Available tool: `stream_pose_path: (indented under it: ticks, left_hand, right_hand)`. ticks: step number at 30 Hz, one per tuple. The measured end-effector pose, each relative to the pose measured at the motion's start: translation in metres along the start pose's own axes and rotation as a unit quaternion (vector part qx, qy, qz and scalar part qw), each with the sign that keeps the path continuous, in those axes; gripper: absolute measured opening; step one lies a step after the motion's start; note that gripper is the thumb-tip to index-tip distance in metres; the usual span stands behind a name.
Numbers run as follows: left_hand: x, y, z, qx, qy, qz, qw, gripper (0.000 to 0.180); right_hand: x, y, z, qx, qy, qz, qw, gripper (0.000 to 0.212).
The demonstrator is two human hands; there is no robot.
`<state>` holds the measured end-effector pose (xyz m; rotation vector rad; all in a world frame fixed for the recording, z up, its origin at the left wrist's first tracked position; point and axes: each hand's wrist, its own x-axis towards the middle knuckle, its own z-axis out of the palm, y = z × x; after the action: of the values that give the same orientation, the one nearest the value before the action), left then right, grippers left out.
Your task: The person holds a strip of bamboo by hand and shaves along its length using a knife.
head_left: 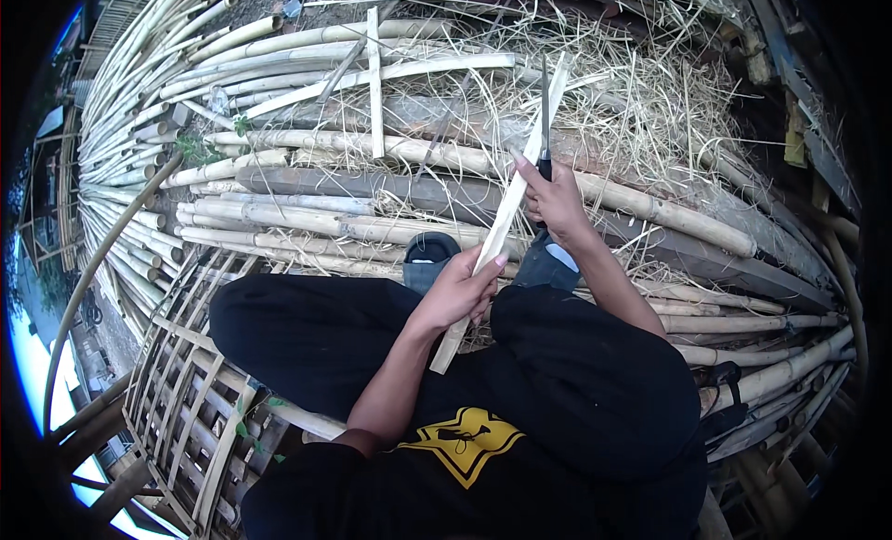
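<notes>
A long, pale bamboo strip [503, 215] slants across the middle, its lower end near my lap and its upper end over the shavings. My left hand [457, 291] is closed around its lower half, thumb on top. In my right hand [560, 204] is a knife [545, 112] with a black handle, its narrow blade pointing away from me. The blade lies along the right side of the strip's upper part; whether its edge touches cannot be made out. My right thumb rests at the strip.
Thin bamboo shavings [641, 103] cover the ground ahead. Bamboo poles [400, 148] lie crosswise before me, with more poles [121, 159] stacked left. A loose bamboo slat [375, 85] crosses another. A woven bamboo lattice [190, 391] stands at lower left. My sandalled feet [430, 256] are below my hands.
</notes>
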<state>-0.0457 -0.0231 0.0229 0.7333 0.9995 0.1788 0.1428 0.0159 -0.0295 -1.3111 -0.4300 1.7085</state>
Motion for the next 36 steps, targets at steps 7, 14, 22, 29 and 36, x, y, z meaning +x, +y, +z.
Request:
stream_pose_path:
  ticks: [7,14,22,29,36]
  left_hand:
    - [0.026,0.002,0.006,0.006,0.070,0.076,0.995,0.028]
    - [0.038,0.013,0.009,0.073,0.139,0.106,0.982,0.021]
    - [0.044,0.003,0.007,0.169,0.187,0.152,0.956,0.019]
    - [0.045,-0.001,0.009,0.265,0.255,0.211,0.906,0.017]
    - [0.042,0.002,0.010,0.319,0.285,0.279,0.860,0.017]
  right_hand:
    - [-0.007,0.004,0.004,0.040,-0.020,-0.001,0.999,0.025]
    - [-0.014,0.004,-0.024,-0.119,0.055,-0.118,0.984,0.031]
    - [-0.025,0.008,-0.023,-0.490,0.096,-0.142,0.855,0.031]
    - [-0.001,0.012,-0.017,-0.586,0.124,-0.077,0.797,0.029]
    - [0.001,0.015,-0.010,-0.583,0.076,-0.088,0.804,0.027]
